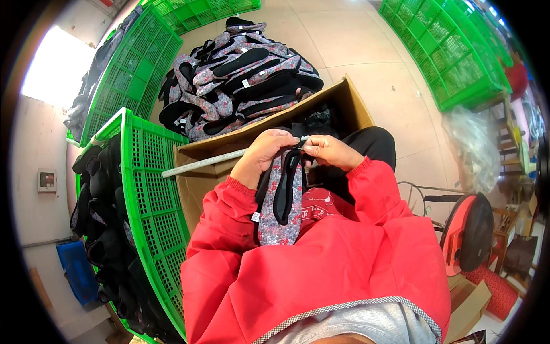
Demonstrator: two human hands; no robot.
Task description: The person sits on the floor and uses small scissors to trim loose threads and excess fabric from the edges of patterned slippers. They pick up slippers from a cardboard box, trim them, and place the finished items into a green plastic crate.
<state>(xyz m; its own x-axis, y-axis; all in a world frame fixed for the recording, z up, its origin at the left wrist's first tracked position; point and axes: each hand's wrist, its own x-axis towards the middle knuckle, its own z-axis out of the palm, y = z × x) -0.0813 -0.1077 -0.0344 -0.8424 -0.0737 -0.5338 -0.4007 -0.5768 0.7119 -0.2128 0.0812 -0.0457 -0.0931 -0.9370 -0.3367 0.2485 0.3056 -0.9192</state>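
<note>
A grey slipper (pixel 278 228) with a red floral pattern and black lining hangs over my lap, its upper end between my hands. My left hand (pixel 268 150) is closed at that end, thumb and finger pinched together. Close against it, my right hand (pixel 333 152) is closed too, its fingertips pinching by the slipper's edge. A small pale bit (pixel 303 139) shows between the fingertips; its kind is too small to make out. A white tag (pixel 255 217) sticks out at the slipper's left side.
An open cardboard box (pixel 258 127) stands before my knees, a pale measuring stick (pixel 203 163) across it. Beyond lies a heap of similar slippers (pixel 243 74). Green crates (pixel 152 195) stand left, one full of dark slippers (pixel 103 229); another crate (pixel 438 51) is at far right.
</note>
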